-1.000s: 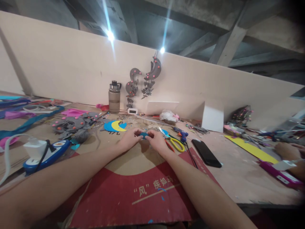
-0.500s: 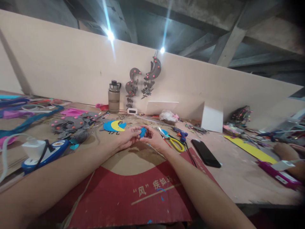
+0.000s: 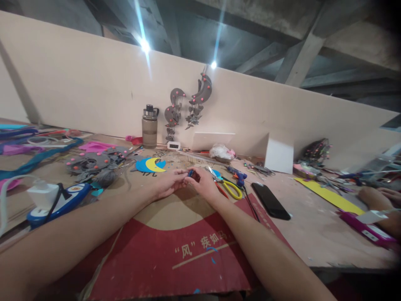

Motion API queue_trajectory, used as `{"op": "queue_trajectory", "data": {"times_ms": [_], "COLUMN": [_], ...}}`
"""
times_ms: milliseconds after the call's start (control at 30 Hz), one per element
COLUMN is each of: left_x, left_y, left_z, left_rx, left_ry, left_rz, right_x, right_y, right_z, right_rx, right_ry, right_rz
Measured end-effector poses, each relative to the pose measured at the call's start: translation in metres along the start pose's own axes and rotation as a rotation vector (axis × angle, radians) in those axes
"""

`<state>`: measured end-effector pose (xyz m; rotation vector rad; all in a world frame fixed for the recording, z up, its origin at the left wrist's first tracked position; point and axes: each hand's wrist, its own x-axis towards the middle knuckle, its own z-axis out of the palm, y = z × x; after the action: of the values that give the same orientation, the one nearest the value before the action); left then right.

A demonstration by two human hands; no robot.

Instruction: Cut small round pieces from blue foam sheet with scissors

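Blue piece (image 3: 190,173) pinched between left hand (image 3: 168,184) and right hand (image 3: 203,184): matt, foam-like; too small to tell more.
Cardboard sheet (image 3: 175,251) under the forearms: matt, red print scuffed, brown raw board above it.
Scissors (image 3: 226,184) just right of the hands: shiny metal blades, glossy yellow plastic handles.
Phone (image 3: 271,201) right of the scissors: smooth glossy black face.
Water bottle (image 3: 149,127) behind the hands: translucent smoky plastic, dark cap.
Grey moon shapes (image 3: 188,106) on the wall: matt, felt-like.
Wall board (image 3: 78,83): smooth, pale, matt.
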<state>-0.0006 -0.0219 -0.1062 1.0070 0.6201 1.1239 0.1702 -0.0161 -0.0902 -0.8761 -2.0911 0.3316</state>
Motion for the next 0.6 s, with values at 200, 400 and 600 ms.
{"op": "queue_trajectory", "data": {"times_ms": [200, 400, 600], "left_x": [-0.0028, -0.0018, -0.0014], "left_y": [0.0018, 0.0049, 0.0061], "left_z": [0.0016, -0.0023, -0.004], "left_rx": [0.022, -0.044, -0.072], "left_ry": [-0.08, -0.023, -0.098], "left_rz": [-0.002, -0.064, -0.031], "right_x": [0.0006, 0.001, 0.0009], "right_y": [0.0024, 0.0028, 0.0047], "right_z": [0.0001, -0.0003, 0.0025], "right_rx": [-0.081, -0.021, 0.123], "right_ry": [-0.018, -0.027, 0.006], "right_rz": [-0.011, -0.053, 0.041]}}
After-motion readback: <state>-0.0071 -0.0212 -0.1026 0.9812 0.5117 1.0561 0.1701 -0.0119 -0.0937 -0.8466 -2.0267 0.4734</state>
